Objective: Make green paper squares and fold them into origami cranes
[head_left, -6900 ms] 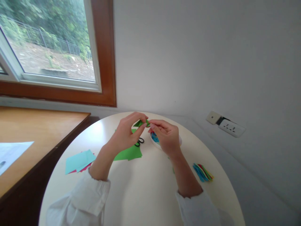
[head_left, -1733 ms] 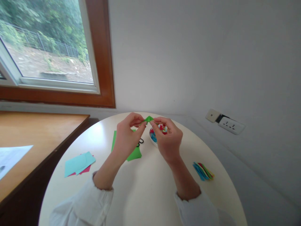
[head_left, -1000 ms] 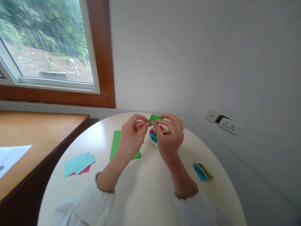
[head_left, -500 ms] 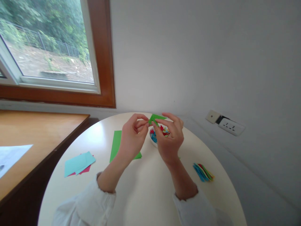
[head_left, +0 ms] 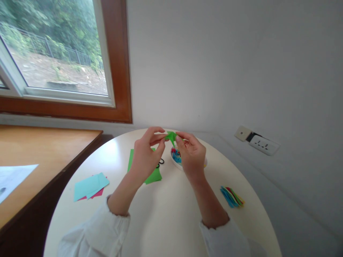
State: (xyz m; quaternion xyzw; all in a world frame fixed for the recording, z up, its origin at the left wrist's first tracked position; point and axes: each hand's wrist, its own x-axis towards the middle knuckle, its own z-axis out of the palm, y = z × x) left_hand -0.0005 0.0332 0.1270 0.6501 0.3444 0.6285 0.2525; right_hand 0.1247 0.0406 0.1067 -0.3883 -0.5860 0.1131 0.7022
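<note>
Above the round white table (head_left: pixel 160 221) both hands pinch one small folded green paper piece (head_left: pixel 170 136). My left hand (head_left: pixel 146 157) grips its left end between thumb and fingers. My right hand (head_left: pixel 191 155) is closed on its right side, fingers curled over it. Under the hands lie a green paper sheet (head_left: pixel 152 175) and black scissors (head_left: pixel 160 162), mostly hidden. A small white bowl (head_left: pixel 175 159) with colourful folded bits sits behind my right hand.
Cyan and pink sheets (head_left: pixel 91 185) lie at the table's left. A fan of coloured paper strips (head_left: pixel 232 195) lies at the right. A wooden desk (head_left: pixel 40 153) with a white sheet stands left, under a window. A wall socket (head_left: pixel 264 144) is at the right.
The hands have kept working the green piece, turning and refolding it. My right hand's fingers, raised half a second ago, have curled back down onto it.
</note>
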